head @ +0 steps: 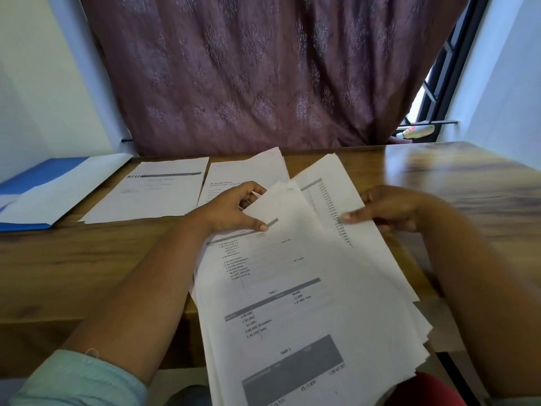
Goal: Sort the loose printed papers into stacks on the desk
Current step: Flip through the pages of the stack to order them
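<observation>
- Brown wooden surface (87, 259) carries everything; places below are told from the thick fanned bundle of white printed sheets (292, 317) that lies tilted at its near edge, its lower end hanging past that edge toward the person.
- Left hand (234, 212) sits at the bundle's upper left corner, fingers curled behind a lifted sheet and the thumb pressed on the front of it, so it grips paper from the bundle.
- Right hand (389, 212) is at the bundle's upper right edge, thumb laid on a sheet of number columns (330, 194) and fingers behind it, pinching that sheet; this hand is blurred.
- Top page of the bundle shows tables with grey header bars and figures; most of the print is too soft to read.
- Just beyond the bundle, partly under the left hand, lies a white page with a few lines of text (231, 177), another sheet fanned out beneath it.
- Left of that, well apart from the bundle, a flat white page with a dark letterhead bar (152, 191) rests on the surface.
- Farther left lies a blue and white paper folder (52, 189).
- Behind the surface hangs a mauve patterned curtain (248, 68).
</observation>
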`<move>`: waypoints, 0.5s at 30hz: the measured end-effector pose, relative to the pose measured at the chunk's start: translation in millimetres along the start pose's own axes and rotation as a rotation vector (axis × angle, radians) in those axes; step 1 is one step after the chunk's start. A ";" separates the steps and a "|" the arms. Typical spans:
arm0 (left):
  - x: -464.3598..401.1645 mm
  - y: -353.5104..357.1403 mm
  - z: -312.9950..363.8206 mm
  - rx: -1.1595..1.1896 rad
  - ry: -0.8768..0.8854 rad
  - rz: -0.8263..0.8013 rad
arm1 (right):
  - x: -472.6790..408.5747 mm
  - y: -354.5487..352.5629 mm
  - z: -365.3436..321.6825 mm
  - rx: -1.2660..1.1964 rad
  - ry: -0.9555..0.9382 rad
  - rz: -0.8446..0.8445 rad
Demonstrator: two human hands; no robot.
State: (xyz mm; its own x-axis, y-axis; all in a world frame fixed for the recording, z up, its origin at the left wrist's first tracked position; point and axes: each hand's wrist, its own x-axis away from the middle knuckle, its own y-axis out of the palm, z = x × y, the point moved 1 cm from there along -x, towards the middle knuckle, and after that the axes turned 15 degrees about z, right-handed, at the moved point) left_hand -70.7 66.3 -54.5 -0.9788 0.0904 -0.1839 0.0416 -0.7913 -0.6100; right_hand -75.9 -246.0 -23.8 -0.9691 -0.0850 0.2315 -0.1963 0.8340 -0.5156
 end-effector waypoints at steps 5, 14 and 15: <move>0.2 0.3 1.7 0.026 0.031 0.015 | -6.0 -12.3 -18.1 0.368 -0.282 0.739; 8.6 1.4 7.0 -0.189 0.118 0.127 | -24.1 -59.0 -79.9 -0.228 -0.275 1.182; 10.1 3.1 8.5 -0.177 0.131 0.154 | -31.2 -55.2 -80.7 -0.230 -0.228 1.123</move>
State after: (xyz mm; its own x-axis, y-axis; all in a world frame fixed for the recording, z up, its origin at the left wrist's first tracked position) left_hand -82.2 59.6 -51.7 -0.9244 0.0638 -0.3761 0.2335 -0.6848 -0.6903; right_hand -22.8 -245.5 64.1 -0.5896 0.6866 -0.4253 0.7971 0.5798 -0.1689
